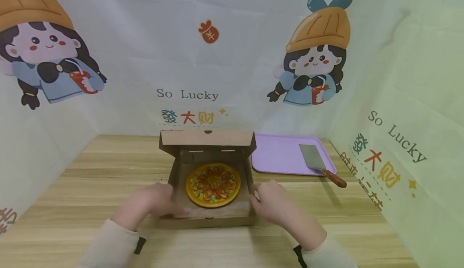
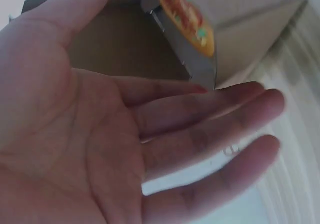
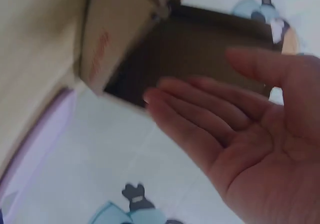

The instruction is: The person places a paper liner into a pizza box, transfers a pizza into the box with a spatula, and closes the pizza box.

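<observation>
With fingers straight, our left hand (image 1: 154, 203) and right hand (image 1: 273, 201) flank the open pizza box (image 1: 212, 215); uneven pressure could slide the toy pizza (image 1: 213, 184).

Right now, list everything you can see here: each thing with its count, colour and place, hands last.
pizza box: one, brown cardboard, lid open and tilted back, middle of the table.
toy pizza: one, yellow rim with red and green toppings, lying inside the pizza box.
tray: one, lilac, on the table right of the box.
spatula: one, grey blade with brown handle, blade on the tray, handle past its front right edge.
table: one, light wood.
backdrop: one, pale printed cloth with cartoon girls, behind and beside the table.
left hand: one, fingers straight, at the box's left side.
right hand: one, fingers straight, at the box's right side.
</observation>
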The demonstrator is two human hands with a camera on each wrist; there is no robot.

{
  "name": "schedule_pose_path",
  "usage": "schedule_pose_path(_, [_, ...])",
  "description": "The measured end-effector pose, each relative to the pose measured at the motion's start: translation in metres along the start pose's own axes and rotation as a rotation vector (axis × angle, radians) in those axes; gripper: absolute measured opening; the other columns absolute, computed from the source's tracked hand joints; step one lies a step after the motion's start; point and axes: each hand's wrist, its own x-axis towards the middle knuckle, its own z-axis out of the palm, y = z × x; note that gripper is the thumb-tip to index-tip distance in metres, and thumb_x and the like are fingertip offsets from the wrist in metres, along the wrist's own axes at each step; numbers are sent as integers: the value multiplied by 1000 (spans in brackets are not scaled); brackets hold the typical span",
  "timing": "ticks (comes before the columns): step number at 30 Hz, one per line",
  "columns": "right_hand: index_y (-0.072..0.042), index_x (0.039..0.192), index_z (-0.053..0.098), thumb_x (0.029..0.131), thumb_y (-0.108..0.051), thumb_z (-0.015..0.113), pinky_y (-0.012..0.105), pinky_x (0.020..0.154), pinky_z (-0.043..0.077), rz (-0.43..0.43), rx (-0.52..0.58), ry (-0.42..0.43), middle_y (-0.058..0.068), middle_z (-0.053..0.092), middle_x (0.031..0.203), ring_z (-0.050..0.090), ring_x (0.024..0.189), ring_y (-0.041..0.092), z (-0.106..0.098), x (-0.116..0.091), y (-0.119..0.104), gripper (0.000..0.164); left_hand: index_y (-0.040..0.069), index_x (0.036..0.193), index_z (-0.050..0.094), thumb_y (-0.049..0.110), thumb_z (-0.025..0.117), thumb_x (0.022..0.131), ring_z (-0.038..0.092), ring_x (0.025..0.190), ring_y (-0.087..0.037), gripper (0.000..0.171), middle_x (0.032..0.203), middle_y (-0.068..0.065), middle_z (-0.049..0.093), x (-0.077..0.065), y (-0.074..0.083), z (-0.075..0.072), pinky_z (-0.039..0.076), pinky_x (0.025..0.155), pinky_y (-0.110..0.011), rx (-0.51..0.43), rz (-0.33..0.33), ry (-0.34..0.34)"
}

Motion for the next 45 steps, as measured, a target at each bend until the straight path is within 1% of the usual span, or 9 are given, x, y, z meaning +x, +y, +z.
schedule_pose_path(3, [8,137,65,105,-18,61,57,105,58,47,60,99,28,73,129,71,121,46,-20,11,3,41,-20,142,51,62,74,93,65,123,-53,98,138,-41,61,-6,-10,-13,55,103,-65,-107,21,70])
schedule_pose_path(6, [5,149,56,109,-24,55,56,110,55,81,146,172,27,68,140,68,129,42,-37,21,6,49,-23,154,28,69,64,97,53,135,-62,113,151,-47,45,-14,-15,-31,50,109,-69,-192,36,153])
schedule_pose_path(7, [4,152,54,110,-27,54,55,110,55,93,178,194,26,68,141,68,131,41,-42,24,7,51,-22,158,17,71,60,99,43,142,-64,118,157,-48,35,-16,-16,-38,44,113,-72,-228,37,177])
schedule_pose_path(9, [0,156,50,111,-31,53,54,112,54,120,255,217,23,65,147,66,134,38,-49,30,8,54,-16,163,7,70,54,102,37,146,-64,114,163,-46,27,-18,-15,-50,40,115,-74,-298,48,238])
schedule_pose_path(12, [-6,161,44,112,-35,51,53,116,51,161,351,233,19,59,156,61,141,35,-54,39,8,57,-8,167,5,66,43,108,35,149,-61,101,168,-41,23,-18,-12,-65,38,118,-74,-374,65,343])
schedule_pose_path(16, [-9,162,43,112,-37,52,53,118,50,189,413,243,20,57,157,59,144,36,-54,50,5,58,-4,168,15,57,38,113,41,150,-56,85,166,-37,34,-12,-8,-74,39,120,-71,-418,95,444])
schedule_pose_path(25, [-6,161,44,112,-35,54,54,116,51,184,431,247,23,61,152,61,141,36,-42,59,3,58,-2,165,28,43,46,114,46,147,-55,70,162,-37,42,0,-5,-68,43,119,-67,-464,89,507])
schedule_pose_path(34, [0,162,39,112,-25,56,49,105,60,164,464,217,25,63,148,67,133,35,-36,46,-1,59,-4,160,38,29,52,113,52,141,-56,60,157,-39,45,-7,-2,-58,48,114,-66,-429,106,545])
schedule_pose_path(45, [-5,164,37,110,-13,58,47,103,61,130,426,212,29,62,145,67,132,36,-23,30,-4,59,-5,153,50,16,66,106,59,135,-54,53,153,-34,55,-20,-2,-38,55,106,-64,-389,133,550])
